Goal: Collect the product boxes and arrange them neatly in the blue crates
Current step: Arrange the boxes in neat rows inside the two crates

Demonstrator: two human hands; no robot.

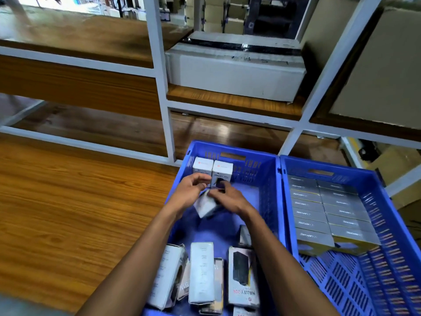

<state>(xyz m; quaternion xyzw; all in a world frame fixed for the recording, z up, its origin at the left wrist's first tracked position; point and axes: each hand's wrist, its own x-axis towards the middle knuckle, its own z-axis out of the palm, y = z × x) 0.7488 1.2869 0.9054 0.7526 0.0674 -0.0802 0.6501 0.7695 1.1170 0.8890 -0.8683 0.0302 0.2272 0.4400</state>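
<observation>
Both my hands reach into the left blue crate [268, 192]. My left hand [189, 192] and my right hand [230, 199] together hold a white product box [205, 207], tilted, just in front of two white boxes [213, 171] that stand upright side by side at the crate's far left corner. Several more white boxes [201, 272] lie loose at the near end of this crate, one showing a dark power bank picture [242, 277]. The right blue crate [369, 277] holds two neat rows of grey boxes [328, 213] in its far half.
The crates stand on a wooden floor [68, 213] against a white-framed shelf rack [164, 106]. A large white carton [237, 74] sits on a shelf behind the left crate. Brown cartons [378, 71] fill the right shelves, and another [396, 169] stands low on the right.
</observation>
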